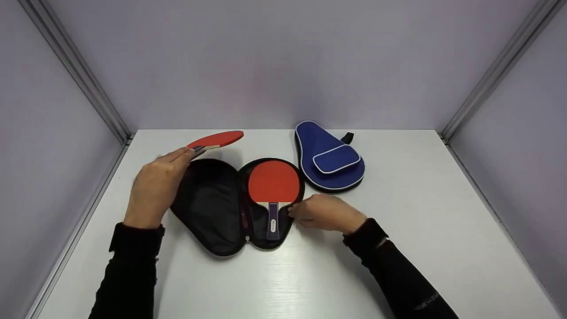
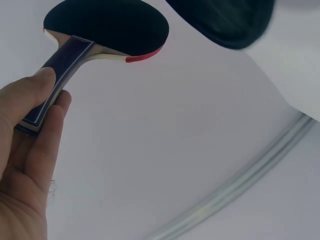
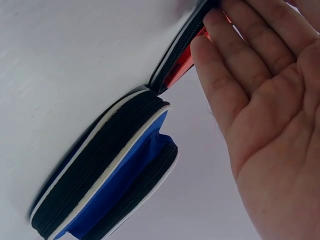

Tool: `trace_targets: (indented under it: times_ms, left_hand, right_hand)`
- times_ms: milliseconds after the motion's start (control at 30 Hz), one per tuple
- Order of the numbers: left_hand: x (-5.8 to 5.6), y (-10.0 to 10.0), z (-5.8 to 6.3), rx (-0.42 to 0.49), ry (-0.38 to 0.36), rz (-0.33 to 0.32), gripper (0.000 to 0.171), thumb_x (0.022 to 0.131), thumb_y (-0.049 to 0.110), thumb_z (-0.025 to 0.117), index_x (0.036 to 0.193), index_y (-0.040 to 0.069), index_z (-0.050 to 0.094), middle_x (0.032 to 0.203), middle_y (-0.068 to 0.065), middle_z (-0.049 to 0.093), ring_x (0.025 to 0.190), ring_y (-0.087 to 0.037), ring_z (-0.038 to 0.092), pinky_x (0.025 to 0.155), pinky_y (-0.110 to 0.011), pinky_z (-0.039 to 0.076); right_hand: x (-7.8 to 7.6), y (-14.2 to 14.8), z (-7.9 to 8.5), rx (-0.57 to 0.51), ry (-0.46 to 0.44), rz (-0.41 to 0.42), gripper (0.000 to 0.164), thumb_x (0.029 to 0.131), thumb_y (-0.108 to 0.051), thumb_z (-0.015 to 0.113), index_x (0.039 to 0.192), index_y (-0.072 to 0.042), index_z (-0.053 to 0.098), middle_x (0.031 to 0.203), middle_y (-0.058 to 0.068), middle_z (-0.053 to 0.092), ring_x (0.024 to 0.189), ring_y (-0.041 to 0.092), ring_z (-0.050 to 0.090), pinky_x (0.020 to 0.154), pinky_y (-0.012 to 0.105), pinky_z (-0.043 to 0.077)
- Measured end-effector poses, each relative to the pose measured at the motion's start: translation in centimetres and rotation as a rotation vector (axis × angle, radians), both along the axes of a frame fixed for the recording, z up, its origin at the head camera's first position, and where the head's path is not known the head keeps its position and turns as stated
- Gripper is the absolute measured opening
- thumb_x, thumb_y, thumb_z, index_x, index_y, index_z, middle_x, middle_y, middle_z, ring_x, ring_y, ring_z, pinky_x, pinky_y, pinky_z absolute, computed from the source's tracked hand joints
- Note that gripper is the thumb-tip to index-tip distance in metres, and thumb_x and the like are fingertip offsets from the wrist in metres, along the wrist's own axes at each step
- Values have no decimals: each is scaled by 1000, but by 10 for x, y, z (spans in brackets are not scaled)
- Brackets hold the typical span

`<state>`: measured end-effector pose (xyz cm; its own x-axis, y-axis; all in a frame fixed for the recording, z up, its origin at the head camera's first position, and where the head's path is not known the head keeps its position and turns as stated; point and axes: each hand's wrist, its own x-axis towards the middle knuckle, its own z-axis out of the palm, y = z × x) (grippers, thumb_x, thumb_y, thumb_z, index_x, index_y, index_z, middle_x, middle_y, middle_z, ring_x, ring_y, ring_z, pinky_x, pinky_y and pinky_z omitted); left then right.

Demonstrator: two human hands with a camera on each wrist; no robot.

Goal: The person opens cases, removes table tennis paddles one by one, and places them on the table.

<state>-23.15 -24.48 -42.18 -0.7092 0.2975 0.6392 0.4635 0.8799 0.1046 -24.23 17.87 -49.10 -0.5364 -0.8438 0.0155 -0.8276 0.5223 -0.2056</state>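
Note:
My left hand point(image 1: 155, 188) grips a table tennis paddle point(image 1: 223, 138) by its dark handle, thumb on one face and fingers behind. It is raised over the far left of the table, red face up. In the left wrist view the black face of this paddle point(image 2: 107, 25) shows. Below it, a black zippered paddle case point(image 1: 208, 208) lies spread open. A second red paddle point(image 1: 273, 181) rests in the right half, handle toward me. My right hand point(image 1: 328, 212) is at that half's right edge, near the paddle's neck; its fingers look fairly straight in the right wrist view.
A closed blue paddle case point(image 1: 325, 139) with white piping and a front pocket lies behind my right hand, close against the open case. The white table point(image 1: 421, 230) is bounded by pale walls point(image 1: 283, 66) at the back and sides.

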Motion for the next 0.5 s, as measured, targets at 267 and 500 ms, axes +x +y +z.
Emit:
trace_targets:
  times_ms: [267, 500]
  left_hand:
    - [-10, -33, -8, 59, -17, 46, 34, 106, -6, 80, 139, 0, 83, 135, -24, 86, 114, -55, 85, 93, -67, 71]
    - [-18, -53, -20, 55, -42, 101, 33, 104, -5, 81, 137, -1, 84, 133, -27, 85, 112, -59, 83, 92, -70, 70]
  right_hand:
    - [-2, 0, -2, 1, 0, -5, 11, 105, -8, 79, 110, -14, 87, 93, -2, 83, 78, 14, 76, 72, 31, 65]
    - [-3, 0, -2, -2, -3, -17, 17, 105, -8, 79, 118, -13, 90, 101, -1, 89, 86, 17, 84, 77, 34, 70]
